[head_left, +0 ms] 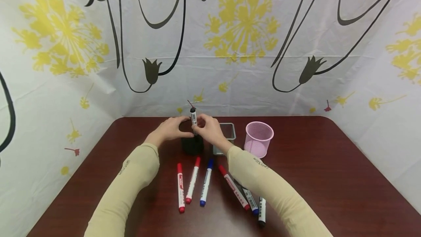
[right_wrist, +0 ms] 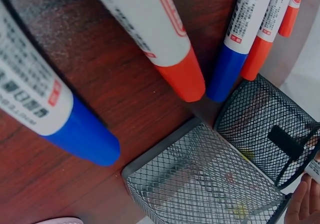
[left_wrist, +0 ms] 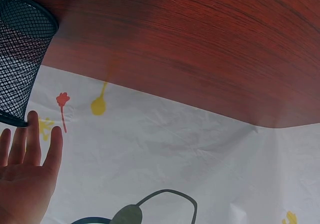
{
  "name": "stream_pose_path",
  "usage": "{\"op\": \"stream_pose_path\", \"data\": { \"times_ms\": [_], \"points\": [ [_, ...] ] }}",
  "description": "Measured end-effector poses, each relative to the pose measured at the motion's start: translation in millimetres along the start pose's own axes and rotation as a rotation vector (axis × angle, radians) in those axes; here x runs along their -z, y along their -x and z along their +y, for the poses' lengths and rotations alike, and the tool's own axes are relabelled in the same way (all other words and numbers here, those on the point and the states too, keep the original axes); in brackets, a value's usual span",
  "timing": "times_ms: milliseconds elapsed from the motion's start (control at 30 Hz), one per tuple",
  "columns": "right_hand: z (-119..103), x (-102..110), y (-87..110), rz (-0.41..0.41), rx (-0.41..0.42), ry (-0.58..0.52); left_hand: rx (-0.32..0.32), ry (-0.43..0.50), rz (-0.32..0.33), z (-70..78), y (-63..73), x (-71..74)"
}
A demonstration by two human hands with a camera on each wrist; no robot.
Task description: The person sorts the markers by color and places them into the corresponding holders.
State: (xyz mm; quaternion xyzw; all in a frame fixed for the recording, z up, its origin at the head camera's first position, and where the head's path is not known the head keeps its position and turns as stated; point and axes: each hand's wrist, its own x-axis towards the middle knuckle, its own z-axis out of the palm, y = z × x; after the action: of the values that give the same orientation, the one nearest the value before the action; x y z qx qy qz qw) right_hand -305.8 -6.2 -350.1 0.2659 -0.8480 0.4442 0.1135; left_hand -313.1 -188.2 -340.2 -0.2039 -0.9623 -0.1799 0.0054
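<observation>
My right hand (head_left: pixel 209 129) pinches a black-and-white whiteboard marker (head_left: pixel 193 116), upright over the mouth of a round black mesh pen holder (head_left: pixel 192 146). In the right wrist view, part of that marker (right_wrist: pixel 313 171) shows beside my fingers, at the holder's rim. Across the holder's mouth is my left hand (head_left: pixel 170 129), its thumb on the near side. The left wrist view has the fingers of this hand (left_wrist: pixel 30 169) extended, tips at the rim of the mesh holder (left_wrist: pixel 22 59). The marker's lower end is hidden behind my hands.
A rectangular mesh holder (head_left: pixel 234 131) stands right of the black one, then a pink mesh cup (head_left: pixel 258 140). Nearer on the table lie several markers: red ones (head_left: pixel 181 187), a blue one (head_left: pixel 206 183), and more (head_left: pixel 235 188) partly under my right forearm. A patterned cloth (head_left: pixel 197 65) hangs behind.
</observation>
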Motion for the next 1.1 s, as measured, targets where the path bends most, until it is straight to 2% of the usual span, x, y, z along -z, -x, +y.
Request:
{"op": "stream_pose_path", "data": {
  "times_ms": [800,933,1100],
  "points": [
    [3,2,4.9,-0.008,-0.018,0.024,0.002,-0.005,-0.008,1.4,-0.2,1.8],
    [2,10,4.5,-0.003,0.003,0.028,0.003,-0.001,-0.012,0.5,0.6,0.5],
    [0,30,2.7,0.011,0.064,0.065,0.014,0.004,-0.008,-0.4,-1.0,-0.1]
  ]
}}
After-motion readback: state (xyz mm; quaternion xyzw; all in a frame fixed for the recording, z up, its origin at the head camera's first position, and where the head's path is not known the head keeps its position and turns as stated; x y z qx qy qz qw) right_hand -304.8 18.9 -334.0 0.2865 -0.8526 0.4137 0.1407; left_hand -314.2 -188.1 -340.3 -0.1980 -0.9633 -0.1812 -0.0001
